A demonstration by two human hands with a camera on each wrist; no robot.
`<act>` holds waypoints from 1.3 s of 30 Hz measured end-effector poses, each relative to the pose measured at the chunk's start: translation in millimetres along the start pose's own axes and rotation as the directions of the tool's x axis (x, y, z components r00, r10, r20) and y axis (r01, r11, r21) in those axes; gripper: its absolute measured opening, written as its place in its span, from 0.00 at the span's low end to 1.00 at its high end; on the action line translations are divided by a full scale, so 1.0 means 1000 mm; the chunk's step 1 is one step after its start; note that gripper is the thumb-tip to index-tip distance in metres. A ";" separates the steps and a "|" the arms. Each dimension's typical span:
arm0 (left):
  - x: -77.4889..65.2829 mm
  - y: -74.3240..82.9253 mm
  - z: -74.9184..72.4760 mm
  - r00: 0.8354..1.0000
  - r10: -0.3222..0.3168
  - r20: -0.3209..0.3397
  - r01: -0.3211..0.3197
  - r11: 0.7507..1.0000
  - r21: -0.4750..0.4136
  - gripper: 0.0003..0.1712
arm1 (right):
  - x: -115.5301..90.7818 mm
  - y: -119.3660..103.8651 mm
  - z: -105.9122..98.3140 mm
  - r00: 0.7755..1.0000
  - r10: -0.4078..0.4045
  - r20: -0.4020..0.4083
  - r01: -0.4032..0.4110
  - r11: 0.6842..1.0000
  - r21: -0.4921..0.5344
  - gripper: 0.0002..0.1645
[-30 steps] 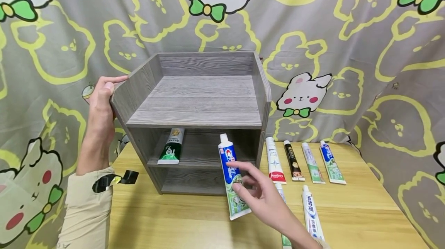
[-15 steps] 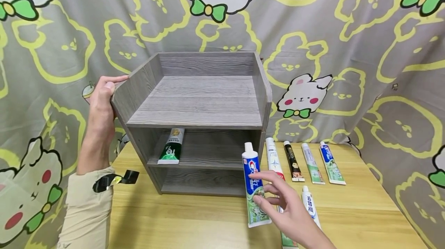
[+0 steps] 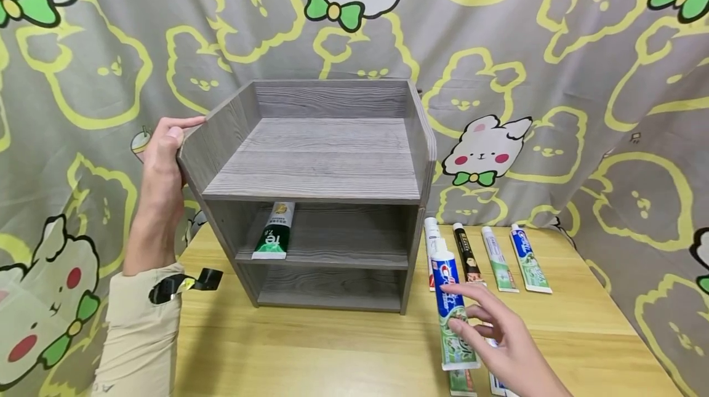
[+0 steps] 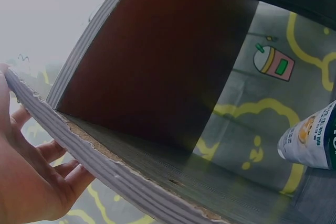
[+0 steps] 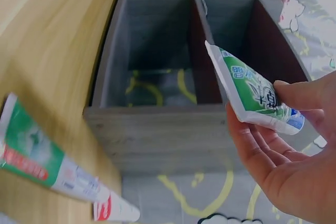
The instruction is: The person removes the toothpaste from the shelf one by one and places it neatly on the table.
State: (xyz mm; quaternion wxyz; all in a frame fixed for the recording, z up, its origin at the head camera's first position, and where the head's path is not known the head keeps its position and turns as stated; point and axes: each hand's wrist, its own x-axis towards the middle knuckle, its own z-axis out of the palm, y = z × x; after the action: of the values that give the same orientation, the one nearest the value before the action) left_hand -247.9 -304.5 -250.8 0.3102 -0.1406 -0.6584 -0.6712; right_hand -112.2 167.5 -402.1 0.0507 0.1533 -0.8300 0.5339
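My left hand (image 3: 157,181) grips the upper left side panel of a grey wood-grain shelf unit (image 3: 310,157), fingers outside the panel in the left wrist view. A blue and green toothpaste tube (image 3: 451,304) is pinched between thumb and fingers of my right hand (image 3: 506,335), cap upward, just right of the unit and above the table. On the middle shelf, at its left, lies a green and white toothpaste tube (image 3: 275,234), cap end inward. The right wrist view shows the held tube (image 5: 254,90) from its flat end, with the unit's compartments beyond.
On the wooden table (image 3: 310,354), right of the unit, lie a black tube (image 3: 466,249), a white and green tube (image 3: 500,261) and a blue and green tube (image 3: 530,261). More tubes are partly hidden by the right hand. A patterned curtain (image 3: 498,46) hangs behind.
My right hand has moved rightward with the toothpaste tube, from in front of the unit's right side to over the tubes on the table. My left hand stays on the side panel.
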 end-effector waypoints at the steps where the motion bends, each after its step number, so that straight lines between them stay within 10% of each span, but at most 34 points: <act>1: 0.000 0.000 0.000 1.000 -0.002 0.002 0.002 1.000 0.002 0.22 | -0.001 0.003 -0.003 1.000 0.019 0.004 -0.019 1.000 0.000 0.26; 9: 0.000 0.001 -0.001 1.000 -0.001 0.003 0.001 1.000 0.013 0.22 | -0.007 0.030 -0.025 0.980 0.200 0.015 -0.201 0.980 0.007 0.31; 26: -0.001 -0.001 -0.001 1.000 0.002 0.005 -0.002 1.000 0.015 0.22 | -0.021 0.089 -0.058 0.994 0.113 0.011 -0.111 0.988 -0.103 0.32; 39: -0.001 0.001 -0.002 1.000 -0.017 0.005 0.017 1.000 0.002 0.22 | -0.023 0.124 -0.081 0.938 0.344 0.044 -0.324 0.915 -0.242 0.37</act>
State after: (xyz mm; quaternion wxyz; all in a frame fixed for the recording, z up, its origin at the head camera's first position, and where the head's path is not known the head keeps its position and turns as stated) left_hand -246.1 -305.9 -250.9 0.3029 -0.1364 -0.6612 -0.6727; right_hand -135.2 292.2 -481.2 -0.0593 0.0251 -0.9016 0.4277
